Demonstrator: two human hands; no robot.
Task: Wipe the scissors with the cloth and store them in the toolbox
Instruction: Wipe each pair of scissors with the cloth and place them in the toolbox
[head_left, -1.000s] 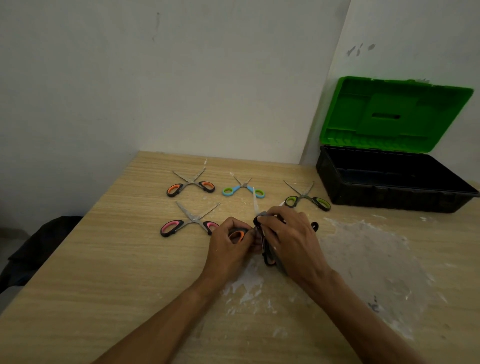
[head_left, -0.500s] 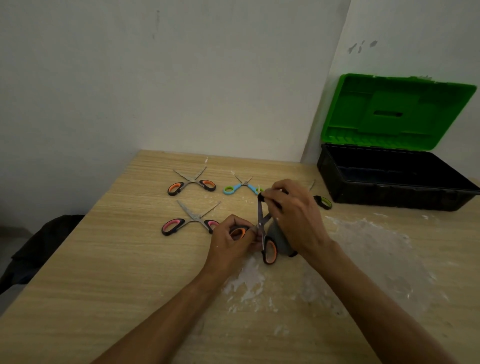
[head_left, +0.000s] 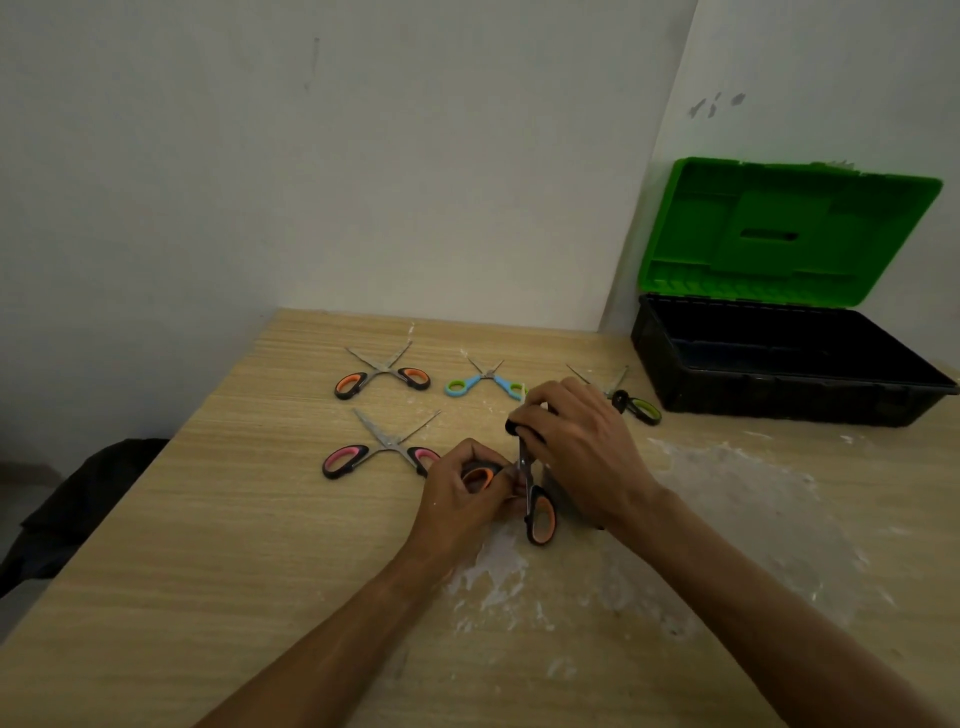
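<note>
The table (head_left: 208, 519) meets the wall (head_left: 415, 156) along its far edge; its left edge runs diagonally toward the viewer, with a dark bundle (head_left: 78, 509) below it. The toolbox (head_left: 779, 395) stands at the right rear, lid (head_left: 789, 234) raised, its black tray open from above. Bare tabletop dusted with white residue (head_left: 727, 493) lies between the hands and the toolbox front wall.

Four pairs lie open-bladed behind the hands: orange pair (head_left: 382, 374), blue pair (head_left: 485, 382), green pair (head_left: 631, 402) (partly hidden by the right hand) and pink pair (head_left: 382, 449), the last just beside the left hand.

The held scissors (head_left: 535, 499) are at table centre, blades spread. The left hand (head_left: 462, 499) comes in from below, fingers curled round one orange handle loop. The right hand (head_left: 576, 447) arches over from the right, thumb and fingertips pinching the dark cloth (head_left: 563, 499) onto the upper end of one blade; the rest of the cloth sits under the palm. The second handle loop points toward the viewer, free of both hands.
</note>
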